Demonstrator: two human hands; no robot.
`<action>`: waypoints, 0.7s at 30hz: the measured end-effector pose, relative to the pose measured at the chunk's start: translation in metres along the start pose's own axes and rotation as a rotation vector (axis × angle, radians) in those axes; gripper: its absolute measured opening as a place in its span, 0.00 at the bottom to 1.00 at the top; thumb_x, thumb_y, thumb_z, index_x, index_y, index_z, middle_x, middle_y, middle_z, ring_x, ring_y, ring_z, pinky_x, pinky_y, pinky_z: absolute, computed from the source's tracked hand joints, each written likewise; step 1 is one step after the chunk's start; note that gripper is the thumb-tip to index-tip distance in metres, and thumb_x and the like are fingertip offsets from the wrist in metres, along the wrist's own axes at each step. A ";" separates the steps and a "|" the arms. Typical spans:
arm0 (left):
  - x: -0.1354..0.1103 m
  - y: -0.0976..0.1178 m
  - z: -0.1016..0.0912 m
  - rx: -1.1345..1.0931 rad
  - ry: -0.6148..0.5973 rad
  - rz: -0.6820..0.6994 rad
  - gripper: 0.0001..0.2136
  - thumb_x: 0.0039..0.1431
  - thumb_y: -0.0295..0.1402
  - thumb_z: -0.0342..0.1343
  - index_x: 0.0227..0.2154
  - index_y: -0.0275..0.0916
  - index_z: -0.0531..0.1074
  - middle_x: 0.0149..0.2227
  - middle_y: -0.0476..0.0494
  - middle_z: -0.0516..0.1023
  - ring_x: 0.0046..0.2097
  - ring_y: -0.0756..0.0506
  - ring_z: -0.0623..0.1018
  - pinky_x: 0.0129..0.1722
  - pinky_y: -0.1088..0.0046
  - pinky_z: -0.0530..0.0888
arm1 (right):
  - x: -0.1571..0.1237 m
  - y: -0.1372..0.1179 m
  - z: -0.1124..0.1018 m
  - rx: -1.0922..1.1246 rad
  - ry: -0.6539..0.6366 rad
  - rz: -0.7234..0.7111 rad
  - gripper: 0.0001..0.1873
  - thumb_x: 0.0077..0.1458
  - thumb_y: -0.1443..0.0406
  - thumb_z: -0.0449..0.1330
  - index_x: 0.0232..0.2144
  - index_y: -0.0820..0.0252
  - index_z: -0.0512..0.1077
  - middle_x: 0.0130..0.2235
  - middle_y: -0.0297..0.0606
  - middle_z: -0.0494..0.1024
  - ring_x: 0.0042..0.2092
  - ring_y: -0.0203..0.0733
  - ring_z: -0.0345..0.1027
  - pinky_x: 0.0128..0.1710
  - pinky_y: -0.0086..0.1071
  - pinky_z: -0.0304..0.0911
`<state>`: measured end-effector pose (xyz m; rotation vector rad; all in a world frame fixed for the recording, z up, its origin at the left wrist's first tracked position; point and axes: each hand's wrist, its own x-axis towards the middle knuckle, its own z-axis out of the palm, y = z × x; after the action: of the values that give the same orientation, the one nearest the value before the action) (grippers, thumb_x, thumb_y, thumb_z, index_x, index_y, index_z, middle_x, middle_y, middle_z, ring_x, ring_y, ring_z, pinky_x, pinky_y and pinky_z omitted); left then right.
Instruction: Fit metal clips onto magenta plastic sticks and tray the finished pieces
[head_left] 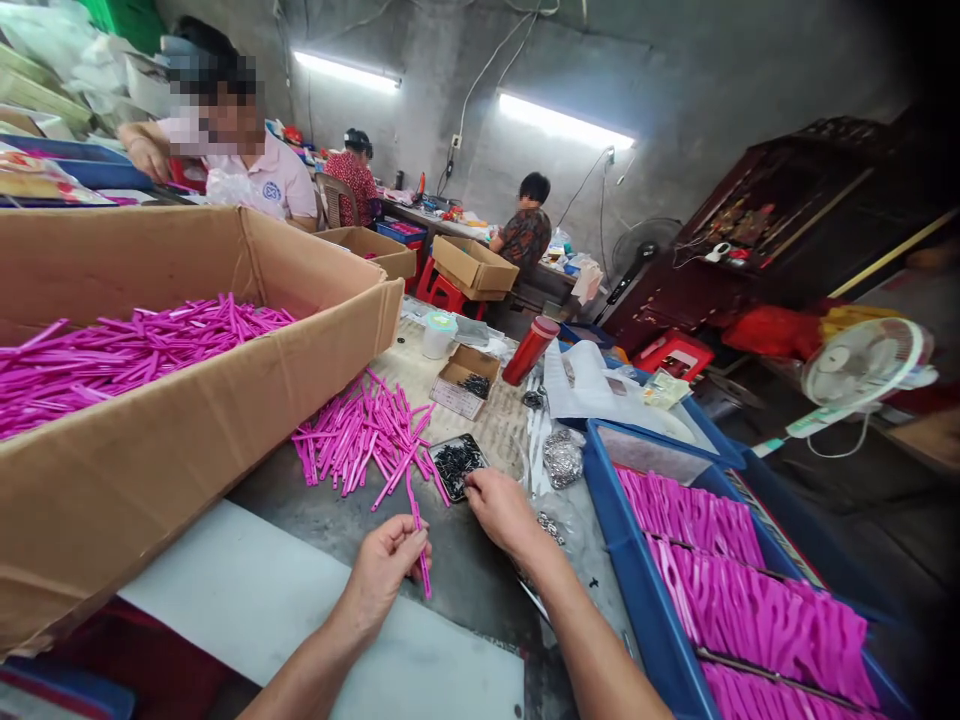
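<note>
My left hand [388, 567] is closed around a thin pink plastic stick [421, 545], held upright-ish over the grey table [330, 520]. My right hand [501, 508] reaches into a small black tray [456, 464] of tiny dark parts, fingertips pinched at its near edge; what they grip is too small to name. A loose pile of pink sticks [364, 435] lies just beyond both hands.
A big cardboard box [150, 430] full of pink sticks stands at left. A blue crate [660, 600] with rows of finished pink pieces sits at right. A small carton [466, 382], red bottle [529, 351], white cup [439, 334] and fan [862, 365] lie beyond. Three people work at the back.
</note>
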<state>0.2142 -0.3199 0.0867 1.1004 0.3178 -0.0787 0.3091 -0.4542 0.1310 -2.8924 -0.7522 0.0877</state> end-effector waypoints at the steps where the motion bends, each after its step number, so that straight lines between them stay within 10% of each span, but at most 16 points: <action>1: 0.000 0.000 0.000 0.010 -0.001 0.002 0.14 0.40 0.39 0.58 0.26 0.34 0.67 0.20 0.50 0.69 0.22 0.51 0.70 0.21 0.78 0.65 | 0.004 0.000 0.003 -0.040 -0.041 0.011 0.10 0.50 0.69 0.48 0.30 0.61 0.70 0.32 0.40 0.73 0.36 0.39 0.65 0.34 0.27 0.55; 21: 0.002 -0.002 -0.001 0.076 -0.023 0.037 0.12 0.43 0.39 0.56 0.23 0.34 0.66 0.19 0.51 0.68 0.21 0.52 0.68 0.20 0.79 0.64 | 0.022 0.003 0.020 -0.033 -0.093 0.114 0.13 0.49 0.71 0.46 0.28 0.63 0.71 0.31 0.45 0.75 0.32 0.41 0.66 0.27 0.29 0.51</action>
<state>0.2151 -0.3201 0.0843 1.1791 0.2752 -0.0712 0.3280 -0.4429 0.1107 -2.9791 -0.6080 0.2258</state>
